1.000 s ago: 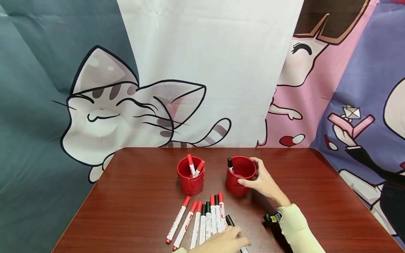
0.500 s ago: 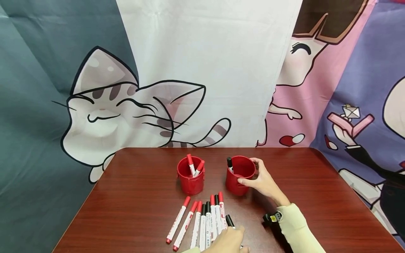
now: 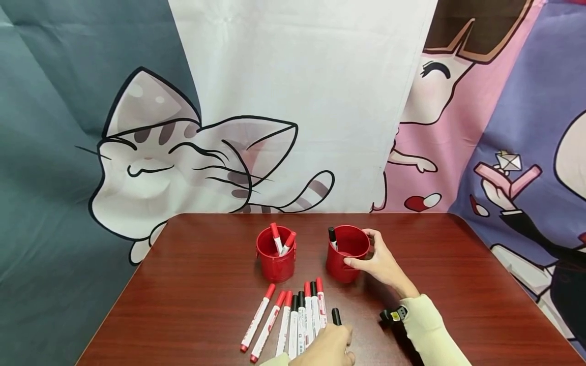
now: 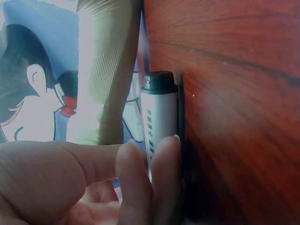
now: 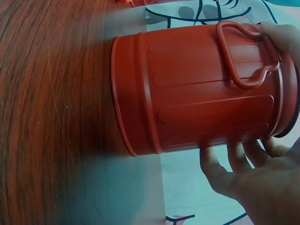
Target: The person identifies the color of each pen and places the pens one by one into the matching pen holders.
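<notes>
My left hand point(image 3: 326, 348) pinches a black-capped marker point(image 3: 336, 316) at the lower middle of the head view, right of the marker row. In the left wrist view, thumb and fingertips close on the white barrel of that marker point(image 4: 161, 112), its black end standing out past them beside the tabletop. My right hand point(image 3: 383, 265) grips the right-hand red bucket point(image 3: 341, 268) near its rim, thumb on the front and fingers round the far side. One black-capped marker point(image 3: 332, 238) leans inside this bucket. A wire handle point(image 5: 228, 56) hangs on its side in the right wrist view.
A second red bucket point(image 3: 276, 267) with two red-capped markers point(image 3: 275, 235) stands to the left. Several red- and black-capped markers point(image 3: 293, 320) lie in a row in front. A cartoon cloth point(image 3: 293, 101) hangs behind the wooden table point(image 3: 192, 284).
My left hand has closed its fingers on the black-capped marker, whose cap has shifted slightly right and turned to point straighter away. The right hand and both buckets stay nearly still.
</notes>
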Tool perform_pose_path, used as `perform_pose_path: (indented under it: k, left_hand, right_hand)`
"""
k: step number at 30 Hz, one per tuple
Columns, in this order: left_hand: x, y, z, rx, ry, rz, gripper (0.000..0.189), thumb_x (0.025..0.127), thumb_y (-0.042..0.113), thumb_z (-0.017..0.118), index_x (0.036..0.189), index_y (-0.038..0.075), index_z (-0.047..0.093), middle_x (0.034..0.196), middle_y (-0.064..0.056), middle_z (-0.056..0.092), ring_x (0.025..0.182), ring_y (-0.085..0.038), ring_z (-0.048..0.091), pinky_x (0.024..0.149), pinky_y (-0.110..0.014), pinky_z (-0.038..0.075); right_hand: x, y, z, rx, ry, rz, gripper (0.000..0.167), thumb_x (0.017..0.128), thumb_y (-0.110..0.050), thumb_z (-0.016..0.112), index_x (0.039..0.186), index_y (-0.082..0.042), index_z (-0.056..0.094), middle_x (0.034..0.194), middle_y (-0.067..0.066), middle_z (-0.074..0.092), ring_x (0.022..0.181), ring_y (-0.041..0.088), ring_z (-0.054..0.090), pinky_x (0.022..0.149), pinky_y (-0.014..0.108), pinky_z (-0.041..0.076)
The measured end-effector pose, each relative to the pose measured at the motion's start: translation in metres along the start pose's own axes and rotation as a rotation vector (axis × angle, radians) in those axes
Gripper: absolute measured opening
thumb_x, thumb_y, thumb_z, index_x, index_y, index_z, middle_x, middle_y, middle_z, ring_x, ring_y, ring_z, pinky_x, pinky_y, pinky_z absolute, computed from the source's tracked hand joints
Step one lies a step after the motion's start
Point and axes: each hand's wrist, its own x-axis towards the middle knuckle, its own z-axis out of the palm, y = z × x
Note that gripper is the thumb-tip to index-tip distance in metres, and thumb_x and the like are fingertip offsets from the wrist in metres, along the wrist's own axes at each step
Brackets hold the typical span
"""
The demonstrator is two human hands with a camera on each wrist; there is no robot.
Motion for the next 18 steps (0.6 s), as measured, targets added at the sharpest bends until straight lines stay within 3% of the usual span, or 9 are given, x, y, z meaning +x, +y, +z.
perform_pose_path:
  k: [4,7,10,13,18]
  left_hand:
    - [0.0009,0.0009,0.0036,-0.018,0.060,-0.033,0.056,0.069,0.010,0.073,0.115,0.003,0.042,0.061,-0.006,0.053,0.051,-0.012,0.052,0.047,-0.028,0.045]
    - [0.0024,0.0026,0.0038,0.041,0.085,-0.055,0.065,0.066,0.013,0.075,0.119,-0.003,0.041,0.063,-0.009,0.055,0.053,-0.013,0.054,0.049,-0.028,0.047]
    - [0.0035,0.0039,0.0009,0.128,0.072,-0.057,0.043,0.066,0.017,0.076,0.099,-0.002,0.056,0.066,-0.006,0.056,0.054,-0.013,0.054,0.050,-0.029,0.047]
    - [0.0034,0.0053,-0.0018,0.178,0.055,-0.048,0.020,0.067,0.016,0.074,0.077,0.004,0.062,0.063,-0.001,0.053,0.051,-0.012,0.049,0.046,-0.028,0.044]
    - [0.0021,0.0073,-0.0033,0.155,0.061,-0.047,0.014,0.066,0.013,0.073,0.066,0.006,0.061,0.058,0.001,0.049,0.048,-0.010,0.044,0.043,-0.028,0.039]
  right_hand:
    - [0.0000,0.0006,-0.0006,-0.007,-0.002,-0.009,0.082,0.069,-0.027,0.080,0.131,-0.015,0.029,0.124,0.006,0.042,0.110,0.030,0.046,0.074,0.031,0.052]
    - [0.0001,0.0011,-0.0008,-0.011,-0.004,-0.003,0.081,0.069,-0.028,0.080,0.131,-0.017,0.029,0.124,0.005,0.042,0.110,0.030,0.046,0.074,0.031,0.052]
    - [-0.0004,0.0002,-0.0012,-0.009,-0.008,0.006,0.081,0.069,-0.028,0.080,0.130,-0.018,0.029,0.124,0.004,0.042,0.110,0.029,0.046,0.075,0.033,0.052]
    - [-0.0008,-0.0010,-0.0011,0.001,-0.011,0.011,0.081,0.068,-0.028,0.080,0.130,-0.018,0.029,0.124,0.004,0.042,0.111,0.029,0.046,0.075,0.033,0.052]
    - [-0.0008,-0.0003,-0.0011,0.013,-0.015,0.012,0.082,0.068,-0.028,0.080,0.130,-0.018,0.029,0.124,0.005,0.042,0.110,0.029,0.046,0.075,0.034,0.052]
